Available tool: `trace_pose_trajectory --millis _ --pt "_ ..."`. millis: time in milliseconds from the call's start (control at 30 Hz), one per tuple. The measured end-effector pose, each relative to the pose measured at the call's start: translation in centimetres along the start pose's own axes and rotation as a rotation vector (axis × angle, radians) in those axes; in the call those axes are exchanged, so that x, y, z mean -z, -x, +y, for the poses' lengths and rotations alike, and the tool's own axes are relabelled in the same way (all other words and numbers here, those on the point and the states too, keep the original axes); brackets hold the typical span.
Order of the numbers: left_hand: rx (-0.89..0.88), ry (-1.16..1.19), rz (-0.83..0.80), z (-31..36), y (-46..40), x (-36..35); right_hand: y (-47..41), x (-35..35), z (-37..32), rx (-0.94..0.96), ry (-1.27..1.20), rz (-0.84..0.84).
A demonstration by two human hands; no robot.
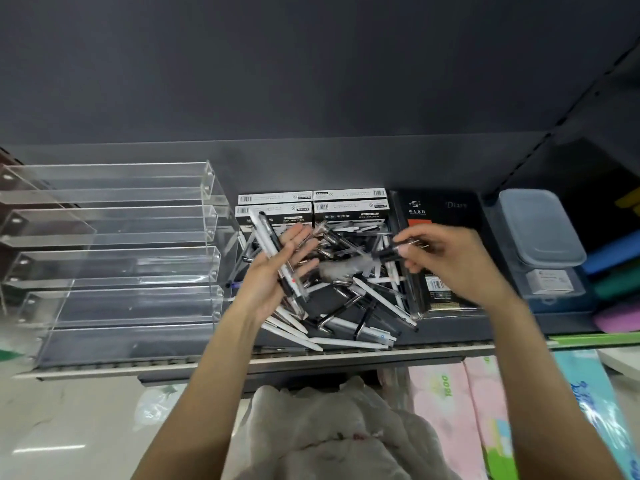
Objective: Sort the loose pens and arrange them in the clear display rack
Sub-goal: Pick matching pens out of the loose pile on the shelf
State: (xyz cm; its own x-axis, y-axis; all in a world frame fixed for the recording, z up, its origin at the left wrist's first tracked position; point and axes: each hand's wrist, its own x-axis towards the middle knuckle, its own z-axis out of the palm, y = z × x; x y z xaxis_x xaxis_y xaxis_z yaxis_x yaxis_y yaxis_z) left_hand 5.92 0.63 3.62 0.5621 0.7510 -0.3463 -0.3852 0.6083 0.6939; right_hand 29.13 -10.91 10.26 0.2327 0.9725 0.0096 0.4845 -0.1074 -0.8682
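My left hand cradles slim, smooth plastic pens, fingers loosely curled. My right hand pinches one blurred pen above the loose heap; the clear acrylic rack sits toward the shelf's left end.

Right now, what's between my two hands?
In the head view, the pile of loose pens lies between the left hand and the right hand.

Four pen boxes, two hands, one clear rack
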Motion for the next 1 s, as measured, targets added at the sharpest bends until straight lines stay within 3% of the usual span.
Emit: trace_pose_trajectory --millis 67,133,267,633,767,833,933,1000 --pt "0.106 -0.183 -0.118 0.6 0.1 -0.1 -1.6 0.8 -1.8 0.055 0.262 -0.302" --pt "0.212 -0.343 -0.230 0.6 0.5 -1.1 -3.5 -0.2 -3.6 0.101 0.365 -0.438" --pt "0.263 -0.386 -0.311 -0.2 1.1 -2.3 -6.2 -2.1 -5.0 0.131 0.431 -0.437" --pt "0.281 -0.146 -0.291 -1.0 1.5 -2.9 -6.6 -4.2 -3.9 -0.032 0.103 -0.373" --pt "0.310 -0.181 -0.312 -1.3 1.5 -2.7 -7.0 -3.3 -3.9 0.190 0.187 -0.290" --pt "0.316 -0.257 -0.321 -1.7 1.5 -2.8 -7.3 -3.4 -4.4 0.280 0.320 -0.394" --pt "0.305 -0.285 -0.329 -2.2 1.4 -3.3 -7.8 -4.1 -4.8 0.247 0.449 -0.600" --pt "0.301 -0.281 -0.333 -2.3 1.3 -3.3 -8.1 -4.2 -4.9 0.256 0.463 -0.629"
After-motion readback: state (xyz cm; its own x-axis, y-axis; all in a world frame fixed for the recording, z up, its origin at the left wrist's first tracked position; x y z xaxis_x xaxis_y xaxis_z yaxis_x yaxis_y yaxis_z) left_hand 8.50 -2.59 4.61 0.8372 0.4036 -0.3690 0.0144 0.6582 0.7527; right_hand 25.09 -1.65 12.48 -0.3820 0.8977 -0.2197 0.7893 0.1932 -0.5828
